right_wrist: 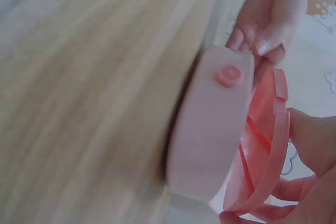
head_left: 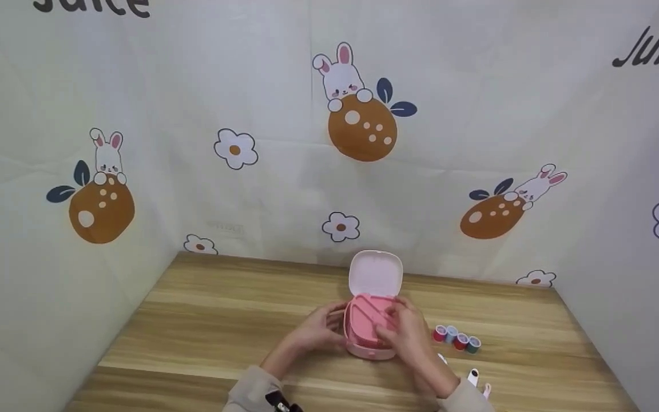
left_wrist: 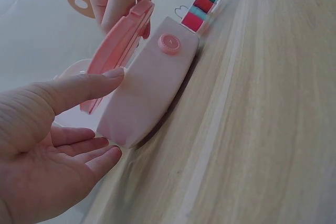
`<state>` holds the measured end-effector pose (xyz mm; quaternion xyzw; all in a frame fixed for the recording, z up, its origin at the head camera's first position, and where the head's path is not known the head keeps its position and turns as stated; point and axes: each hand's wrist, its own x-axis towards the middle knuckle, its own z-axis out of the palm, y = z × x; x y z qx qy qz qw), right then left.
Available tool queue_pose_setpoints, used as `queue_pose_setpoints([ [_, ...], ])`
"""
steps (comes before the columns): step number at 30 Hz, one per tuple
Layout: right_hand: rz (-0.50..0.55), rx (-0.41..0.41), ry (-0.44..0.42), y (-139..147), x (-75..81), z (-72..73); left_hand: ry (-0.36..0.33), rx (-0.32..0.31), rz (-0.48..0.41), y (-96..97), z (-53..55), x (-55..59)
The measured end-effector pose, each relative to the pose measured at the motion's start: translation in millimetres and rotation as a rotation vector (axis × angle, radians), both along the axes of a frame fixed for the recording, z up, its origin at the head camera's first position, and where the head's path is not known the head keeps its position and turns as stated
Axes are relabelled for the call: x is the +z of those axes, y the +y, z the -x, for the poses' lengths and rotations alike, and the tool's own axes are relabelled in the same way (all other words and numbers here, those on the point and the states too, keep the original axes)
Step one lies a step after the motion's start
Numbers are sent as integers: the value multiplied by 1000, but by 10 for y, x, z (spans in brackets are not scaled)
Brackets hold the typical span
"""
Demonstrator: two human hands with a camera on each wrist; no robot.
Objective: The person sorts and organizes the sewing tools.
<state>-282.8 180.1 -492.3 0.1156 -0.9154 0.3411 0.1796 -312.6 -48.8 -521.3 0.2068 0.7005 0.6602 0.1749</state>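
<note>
My right grip pinches the pink tray by its edge; my left grip is loose, thumb at the tray and box edge, contact unclear. Tray sits tilted between both grips, over the pink box. Probably light, stiff plastic, a bit slippery, not fragile; best held by the rim. Thread spools to the right, raised lid behind.

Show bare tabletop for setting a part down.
Free: the table between its left edge and the left hand; also right of the spools, to its right edge. Crowded: around the pink box, right hand by it, and from the spools to the white items.
</note>
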Motion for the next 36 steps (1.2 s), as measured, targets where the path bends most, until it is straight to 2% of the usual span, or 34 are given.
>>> queue_pose_setpoints([
  [5, 18, 4, -18, 65, 81, -14, 9, -12, -9, 16, 10, 4],
  [10, 30, -27, -62, 146, 161, -48, 21, -10, -17, 41, 15, 6],
  [17, 19, -46, -93, 247, 199, -78, 21, 1, -8, 38, -2, -10],
  [24, 11, -46, -79, 320, 264, -67, 35, 15, -9, 34, -4, -6],
  [30, -1, -49, -108, 372, 277, -84, 39, 25, 5, 20, -30, -27],
  [36, 9, -55, -84, 504, 337, -67, 41, 26, 17, 39, -11, 20],
])
